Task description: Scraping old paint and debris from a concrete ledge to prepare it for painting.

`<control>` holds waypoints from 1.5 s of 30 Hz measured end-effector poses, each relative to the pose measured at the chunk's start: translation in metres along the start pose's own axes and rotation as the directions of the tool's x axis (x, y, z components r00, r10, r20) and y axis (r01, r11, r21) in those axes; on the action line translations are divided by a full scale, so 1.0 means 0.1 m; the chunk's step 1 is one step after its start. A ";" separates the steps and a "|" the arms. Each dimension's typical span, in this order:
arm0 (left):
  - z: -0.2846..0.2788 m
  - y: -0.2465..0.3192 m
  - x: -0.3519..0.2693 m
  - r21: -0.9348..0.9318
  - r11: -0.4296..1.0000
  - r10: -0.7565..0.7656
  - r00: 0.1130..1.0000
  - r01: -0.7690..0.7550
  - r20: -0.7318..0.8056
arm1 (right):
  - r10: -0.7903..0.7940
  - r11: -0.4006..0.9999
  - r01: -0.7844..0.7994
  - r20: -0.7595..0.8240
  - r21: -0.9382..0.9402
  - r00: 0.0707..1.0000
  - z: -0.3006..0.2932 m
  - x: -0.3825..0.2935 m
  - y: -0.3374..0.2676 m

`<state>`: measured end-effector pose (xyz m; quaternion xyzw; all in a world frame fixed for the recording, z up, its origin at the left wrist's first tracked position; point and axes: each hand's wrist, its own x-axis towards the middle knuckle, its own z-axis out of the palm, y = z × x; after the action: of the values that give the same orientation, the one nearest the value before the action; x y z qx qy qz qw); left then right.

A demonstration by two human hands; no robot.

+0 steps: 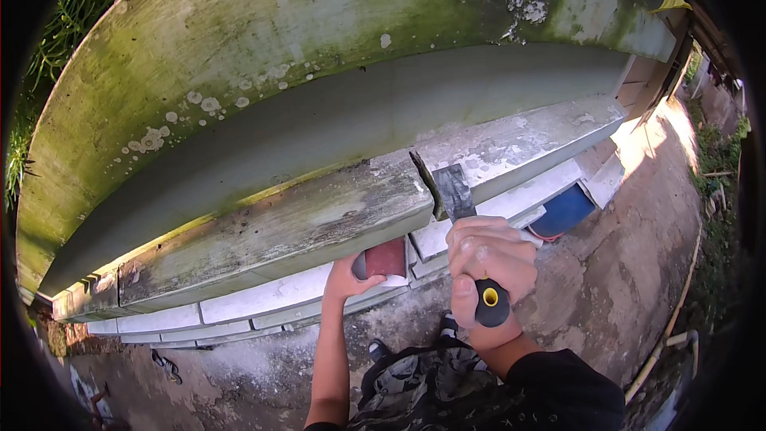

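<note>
My right hand (491, 263) is closed around the black and yellow handle of a scraper (456, 191). Its flat metal blade points away from me and lies over or on the ledge beside a dark gap between two weathered concrete blocks (275, 221). Below the left block's front edge, my left hand (347, 278) holds a reddish-brown sheet, possibly sandpaper (386, 258), between spread thumb and fingers. Some of its fingers are hidden under the ledge. White flaking paint covers the right-hand block (520, 134).
A mossy curved concrete slab (335, 24) arches over the ledge. White-painted courses (263, 299) run beneath it. A blue object (562, 212) sits at the right. Sandals (166, 366) lie on the dusty ground at lower left; a bamboo-like pole (673, 323) lies at right.
</note>
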<state>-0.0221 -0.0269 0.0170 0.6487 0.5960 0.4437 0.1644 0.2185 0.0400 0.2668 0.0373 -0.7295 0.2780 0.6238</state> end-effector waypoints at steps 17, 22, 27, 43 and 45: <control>0.03 -0.10 -0.03 0.008 1.000 -0.021 1.000 0.021 -0.007 | 0.040 0.996 -0.028 -0.141 0.086 0.989 -0.08 -0.08 0.02; -0.02 -0.04 0.01 0.029 1.000 -0.010 1.000 0.009 0.013 | 0.034 0.994 -0.020 -0.130 0.109 0.991 -0.11 0.02 0.07; 0.04 -0.03 0.00 -0.029 0.999 -0.032 0.999 0.031 -0.033 | 0.034 0.989 -0.007 -0.184 0.146 0.982 -0.09 -0.05 -0.03; 0.00 -0.05 -0.01 0.009 1.000 0.002 1.000 -0.002 0.006 | 0.112 0.993 -0.110 -0.084 0.031 0.990 -0.08 -0.09 -0.03; 0.02 -0.02 -0.03 0.008 1.000 -0.005 1.000 0.005 -0.002 | 0.097 0.995 -0.092 -0.123 0.045 0.988 -0.05 -0.13 -0.05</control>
<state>-0.0217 -0.0285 0.0134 0.6476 0.5996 0.4415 0.1621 0.2281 0.0346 0.2565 -0.0025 -0.6841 0.3233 0.6538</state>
